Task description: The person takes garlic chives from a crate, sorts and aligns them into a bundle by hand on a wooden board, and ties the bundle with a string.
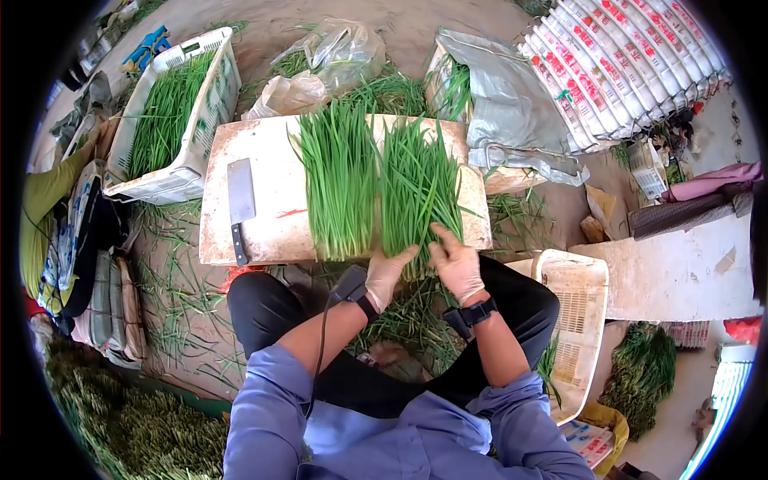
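Two bunches of garlic chives lie side by side on a pale, worn board in front of me. The left bunch (340, 184) is spread flat, its stem ends toward me. At the lower end of the right bunch (412, 180), my left hand (387, 276) grips from the left, thumb against the stems. My right hand (458, 268) holds the same end from the right, fingers over the stems. Both hands wear thin, pale gloves. On the left of the board (276, 232) rests a cleaver (241, 204) with a black handle, away from both hands.
A white crate (216, 120) of chives stands left of the board. Behind lies a clear plastic bag (348, 48); a grey cover (512, 96) drapes a box at back right. Stacked white boxes (616, 64) stand beyond. Another crate (572, 288) is by my right knee.
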`<action>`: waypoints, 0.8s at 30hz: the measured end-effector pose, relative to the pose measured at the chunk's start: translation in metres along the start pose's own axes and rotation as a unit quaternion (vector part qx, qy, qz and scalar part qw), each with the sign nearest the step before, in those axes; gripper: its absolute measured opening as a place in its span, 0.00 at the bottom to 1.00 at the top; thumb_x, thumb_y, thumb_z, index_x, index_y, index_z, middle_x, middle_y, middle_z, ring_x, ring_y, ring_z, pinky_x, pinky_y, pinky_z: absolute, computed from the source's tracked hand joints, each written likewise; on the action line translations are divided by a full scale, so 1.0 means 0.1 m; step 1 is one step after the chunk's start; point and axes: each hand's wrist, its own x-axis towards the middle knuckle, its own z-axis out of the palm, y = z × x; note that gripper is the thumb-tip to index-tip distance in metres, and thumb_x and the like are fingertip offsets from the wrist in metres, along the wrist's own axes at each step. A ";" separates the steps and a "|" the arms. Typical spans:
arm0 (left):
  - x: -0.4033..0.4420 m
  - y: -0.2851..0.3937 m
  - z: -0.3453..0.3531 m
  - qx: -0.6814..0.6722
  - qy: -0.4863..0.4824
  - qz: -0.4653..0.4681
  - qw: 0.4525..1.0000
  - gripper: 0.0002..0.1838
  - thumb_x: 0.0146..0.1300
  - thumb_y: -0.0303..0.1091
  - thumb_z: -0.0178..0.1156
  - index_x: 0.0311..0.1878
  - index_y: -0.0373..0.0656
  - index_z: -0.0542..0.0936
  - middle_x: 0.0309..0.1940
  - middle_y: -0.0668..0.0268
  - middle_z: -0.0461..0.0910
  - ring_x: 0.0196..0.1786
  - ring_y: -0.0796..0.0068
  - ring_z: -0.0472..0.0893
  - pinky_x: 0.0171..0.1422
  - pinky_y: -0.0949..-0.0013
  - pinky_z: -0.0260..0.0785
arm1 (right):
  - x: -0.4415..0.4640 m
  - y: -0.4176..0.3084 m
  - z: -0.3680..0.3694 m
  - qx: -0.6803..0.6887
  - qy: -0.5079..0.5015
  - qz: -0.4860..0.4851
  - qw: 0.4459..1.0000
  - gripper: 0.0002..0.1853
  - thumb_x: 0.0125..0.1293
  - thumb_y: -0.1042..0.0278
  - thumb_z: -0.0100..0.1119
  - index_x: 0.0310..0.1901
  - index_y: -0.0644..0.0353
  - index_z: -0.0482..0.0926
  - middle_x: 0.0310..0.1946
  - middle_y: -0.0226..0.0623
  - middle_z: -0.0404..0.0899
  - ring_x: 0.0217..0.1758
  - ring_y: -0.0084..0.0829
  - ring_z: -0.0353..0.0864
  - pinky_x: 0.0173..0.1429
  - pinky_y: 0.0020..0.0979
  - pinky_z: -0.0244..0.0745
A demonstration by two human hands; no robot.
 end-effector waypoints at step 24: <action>-0.15 0.17 0.18 -0.162 -0.155 -0.203 0.953 0.20 0.74 0.32 0.67 0.67 0.51 0.82 0.64 0.70 0.82 0.66 0.66 0.79 0.69 0.46 0.75 | 0.08 0.36 -0.27 0.486 -0.111 0.308 0.810 0.26 0.70 0.68 0.69 0.67 0.64 0.76 0.58 0.40 0.82 0.57 0.34 0.81 0.64 0.42 0.80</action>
